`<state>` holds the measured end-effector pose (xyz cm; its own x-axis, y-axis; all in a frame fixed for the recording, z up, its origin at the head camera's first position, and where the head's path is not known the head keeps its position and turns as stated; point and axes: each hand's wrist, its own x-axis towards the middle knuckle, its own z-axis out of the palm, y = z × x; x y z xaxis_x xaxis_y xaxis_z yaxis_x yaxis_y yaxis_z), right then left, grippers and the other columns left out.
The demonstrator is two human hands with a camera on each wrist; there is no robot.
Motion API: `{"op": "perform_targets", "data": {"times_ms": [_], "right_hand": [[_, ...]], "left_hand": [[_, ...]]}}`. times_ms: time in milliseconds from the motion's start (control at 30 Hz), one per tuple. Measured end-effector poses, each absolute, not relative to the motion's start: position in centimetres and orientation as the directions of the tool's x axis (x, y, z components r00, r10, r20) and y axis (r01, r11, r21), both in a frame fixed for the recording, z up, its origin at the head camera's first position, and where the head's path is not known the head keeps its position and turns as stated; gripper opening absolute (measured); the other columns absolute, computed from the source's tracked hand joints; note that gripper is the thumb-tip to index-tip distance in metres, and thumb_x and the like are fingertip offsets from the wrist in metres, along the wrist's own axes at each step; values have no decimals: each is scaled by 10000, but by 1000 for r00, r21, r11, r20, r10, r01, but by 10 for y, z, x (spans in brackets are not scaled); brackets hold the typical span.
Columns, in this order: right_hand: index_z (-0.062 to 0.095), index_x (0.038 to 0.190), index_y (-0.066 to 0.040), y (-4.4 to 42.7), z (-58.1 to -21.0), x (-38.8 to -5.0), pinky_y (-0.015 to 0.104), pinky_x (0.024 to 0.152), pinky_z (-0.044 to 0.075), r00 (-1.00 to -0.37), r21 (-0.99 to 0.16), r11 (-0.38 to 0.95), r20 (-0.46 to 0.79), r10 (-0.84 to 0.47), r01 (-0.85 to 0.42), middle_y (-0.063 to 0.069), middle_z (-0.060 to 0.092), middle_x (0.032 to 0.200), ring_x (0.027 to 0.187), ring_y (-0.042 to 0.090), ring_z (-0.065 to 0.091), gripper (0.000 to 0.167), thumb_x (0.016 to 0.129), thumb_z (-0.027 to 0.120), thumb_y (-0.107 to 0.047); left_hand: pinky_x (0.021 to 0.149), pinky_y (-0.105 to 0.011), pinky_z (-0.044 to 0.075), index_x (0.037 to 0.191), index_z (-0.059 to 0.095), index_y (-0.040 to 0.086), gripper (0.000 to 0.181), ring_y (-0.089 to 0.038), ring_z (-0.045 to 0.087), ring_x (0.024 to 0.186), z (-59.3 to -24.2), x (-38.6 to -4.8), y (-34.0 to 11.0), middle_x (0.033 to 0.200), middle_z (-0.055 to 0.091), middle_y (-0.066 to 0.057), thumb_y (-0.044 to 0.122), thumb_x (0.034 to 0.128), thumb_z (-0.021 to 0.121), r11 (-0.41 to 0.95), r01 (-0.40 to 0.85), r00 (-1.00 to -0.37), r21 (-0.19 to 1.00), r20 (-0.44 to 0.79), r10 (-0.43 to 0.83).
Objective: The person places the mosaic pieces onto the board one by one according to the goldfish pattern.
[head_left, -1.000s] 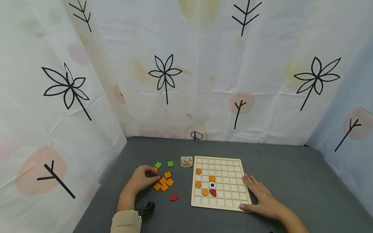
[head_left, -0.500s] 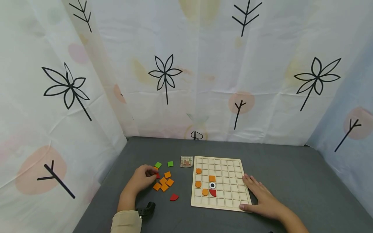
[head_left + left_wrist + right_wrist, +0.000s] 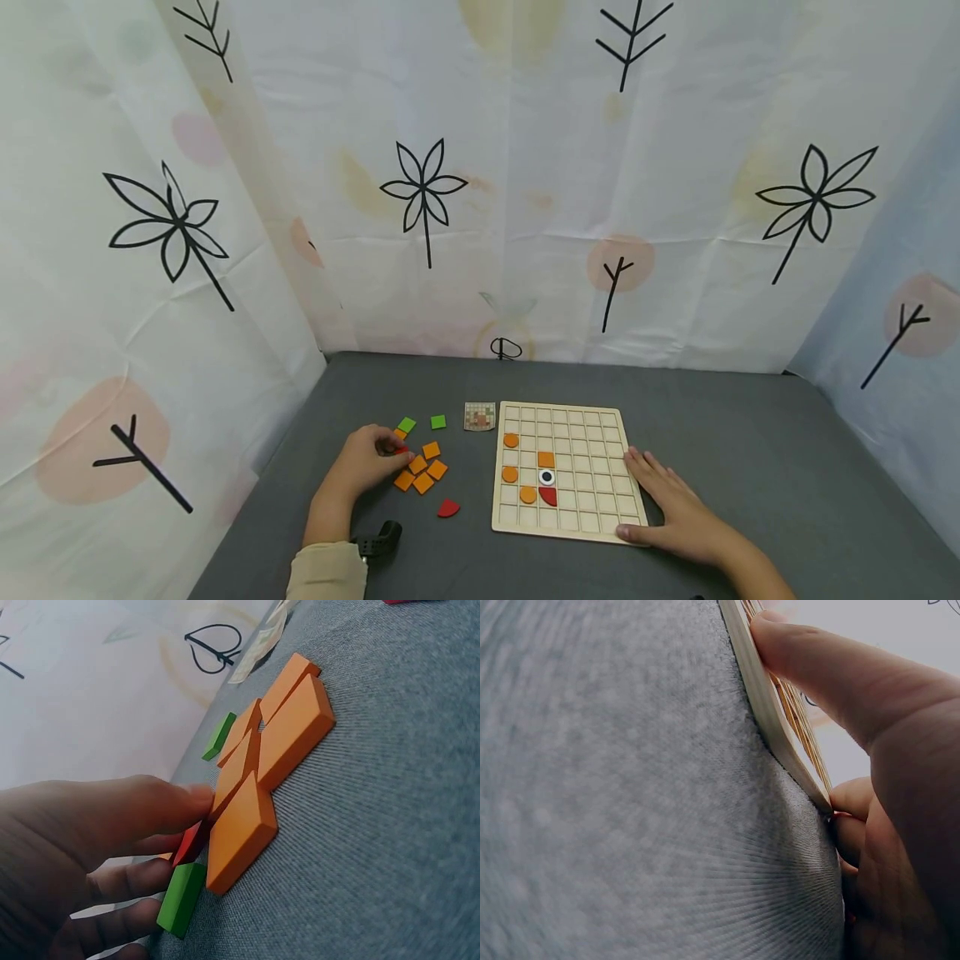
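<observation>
My left hand (image 3: 365,461) is over the loose tiles left of the board, thumb and fingers apart. In the left wrist view its thumb tip touches an orange square tile (image 3: 233,776). A red piece (image 3: 192,841) lies beneath the thumb, beside the index finger, and is partly hidden. A green tile (image 3: 181,900) lies by the other fingertips. My right hand (image 3: 678,512) rests at the right edge of the wooden grid board (image 3: 592,467), thumb on its near corner and fingers along the side. In the right wrist view the thumb presses the board's rim (image 3: 769,712).
On the board sit orange round pieces (image 3: 528,495), an orange square (image 3: 546,459), a white eye piece (image 3: 547,477) and a red quarter piece (image 3: 548,497). A patterned card (image 3: 480,417) lies at its far left corner. Another red quarter piece (image 3: 448,508) lies nearer, left of the board.
Under my left hand, the red piece has shifted slightly left and away. The orange tile by the thumb has moved slightly toward the hand. My right hand has not moved.
</observation>
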<state>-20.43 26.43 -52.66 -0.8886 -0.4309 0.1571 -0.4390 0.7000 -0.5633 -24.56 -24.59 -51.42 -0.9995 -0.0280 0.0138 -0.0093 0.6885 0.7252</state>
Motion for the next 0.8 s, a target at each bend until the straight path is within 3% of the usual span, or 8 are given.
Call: {"op": "perform_targets", "data": {"times_ms": [300,433,600,700,800], "right_hand": [[384,1635,-15,265,-529,-205,-26,1091,-106,-886,-549,706,163,-434,-447,222,370,1694,1388,-336,-104,1051,852,836,-550],[384,1636,-17,265,-529,-205,-26,1088,-107,-888,-549,708,160,-431,-443,223,368,1694,1384,-339,-106,1051,852,835,-553],[379,1640,-23,264,-528,-205,-27,1086,-109,-892,-555,709,153,-426,-434,216,365,1698,1380,-341,-105,1052,854,832,-556],[374,1644,-28,264,-528,-205,-28,1083,-111,-894,-558,711,146,-423,-428,211,361,1702,1379,-341,-106,1055,855,829,-561],[372,1645,-31,264,-528,-205,-27,1083,-112,-895,-556,713,144,-423,-427,208,361,1703,1380,-338,-108,1056,855,828,-562]], "left_hand": [[720,-296,513,932,808,141,35,-129,606,792,-515,-245,-246,943,697,-15,171,950,810,684,18,-1000,730,28,-3],[693,-289,505,924,810,145,72,-130,602,760,-515,-246,-246,903,717,4,127,978,767,693,23,-999,720,33,-1],[696,-301,501,929,807,136,83,-132,591,752,-515,-247,-245,890,709,-1,105,983,753,708,23,-999,706,46,-13],[715,-317,502,943,805,135,34,-135,592,766,-514,-246,-243,898,696,-9,157,965,791,710,12,-999,704,43,-26],[742,-342,514,968,802,127,108,-143,594,795,-514,-246,-241,928,689,-26,221,930,840,721,4,-998,692,47,-39]]}}
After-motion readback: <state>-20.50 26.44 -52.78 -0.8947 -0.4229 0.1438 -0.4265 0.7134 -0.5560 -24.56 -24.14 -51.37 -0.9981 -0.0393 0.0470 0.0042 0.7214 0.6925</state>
